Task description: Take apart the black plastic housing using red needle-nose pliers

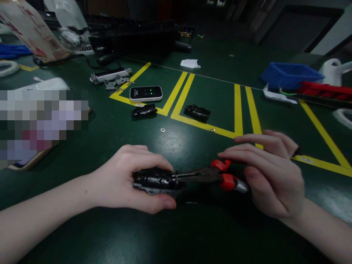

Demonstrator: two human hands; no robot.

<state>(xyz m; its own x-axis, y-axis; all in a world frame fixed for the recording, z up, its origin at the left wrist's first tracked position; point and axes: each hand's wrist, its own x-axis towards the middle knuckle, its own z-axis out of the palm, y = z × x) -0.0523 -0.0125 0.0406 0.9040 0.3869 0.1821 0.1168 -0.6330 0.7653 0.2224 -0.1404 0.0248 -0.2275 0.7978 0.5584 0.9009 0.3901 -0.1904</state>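
My left hand (129, 176) grips a dark, tube-like plastic housing (156, 179) from the left, fingers over its far side and thumb along the near side. At the housing's right end are the jaws of needle-nose pliers (203, 175) with red handles. My right hand (275, 176) is at the handles, its index fingertip and thumb beside them and the other fingers partly stretched out. Whether the jaws pinch a small part is too dark to tell. Beyond my hands lie two similar black pieces (143, 111) and a small metal ring (162, 130).
A white-edged device (146, 93) with green lights sits past the black pieces. Metal parts (117, 82) lie behind it at left. A blue bin (291, 75) and a red strip (327, 91) are at right. Yellow tape (206, 125) marks the green table.
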